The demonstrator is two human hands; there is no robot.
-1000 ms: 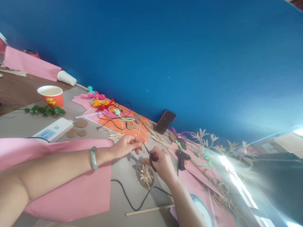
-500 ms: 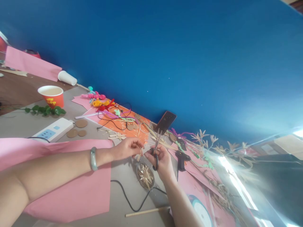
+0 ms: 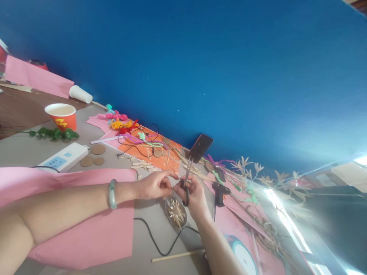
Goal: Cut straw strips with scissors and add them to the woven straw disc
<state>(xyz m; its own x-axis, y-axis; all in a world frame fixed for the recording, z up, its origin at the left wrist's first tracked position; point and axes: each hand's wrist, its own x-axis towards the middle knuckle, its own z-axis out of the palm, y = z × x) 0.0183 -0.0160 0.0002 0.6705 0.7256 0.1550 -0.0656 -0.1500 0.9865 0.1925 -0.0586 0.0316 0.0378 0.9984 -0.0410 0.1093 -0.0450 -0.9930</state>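
The right hand (image 3: 197, 195) curls around scissors (image 3: 187, 181); the left hand (image 3: 155, 185) is half curled, whether pinching anything I cannot tell.

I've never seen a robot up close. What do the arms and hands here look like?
These are a person's, not a machine's. The left grip and right grip are ungloved human hands. No sleeve shows on the left arm or right arm. A smooth, rounded bangle, mottled pale green and grey, circles the left wrist. No cables or markings show.
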